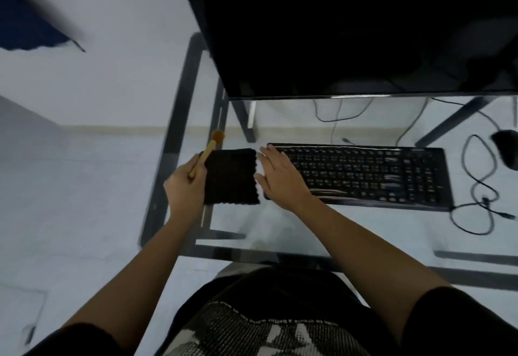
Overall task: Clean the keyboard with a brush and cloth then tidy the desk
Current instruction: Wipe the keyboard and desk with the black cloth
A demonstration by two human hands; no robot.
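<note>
Left hand (185, 184) is closed around the brush (206, 154), gripping low on the wooden handle, bristle head pointing to 12 o'clock just past the cloth's far-left corner. Right hand (276, 173) is open, palm down, fingers spread on the left end of the keyboard (372, 175), holding nothing. Cloth (231, 176) lies flat between the two hands, touching or nearly touching the keyboard's left edge. Brush looks light and stiff with soft bristles; the mid-handle grip suits sweeping between keys. Cloth is soft and limp, so pinch an edge or bunch it. Keyboard is rigid, glossy and light enough to slide on glass, so I'd keep that bracing hand on it. Worktop (280, 232) is clear glass on a dark frame, pale floor visible through it. Monitor (350, 27) at 12 o'clock, mouse (507, 149) at 3 o'clock with loose cable (476, 187) looped beside it; that needs tidying.
</note>
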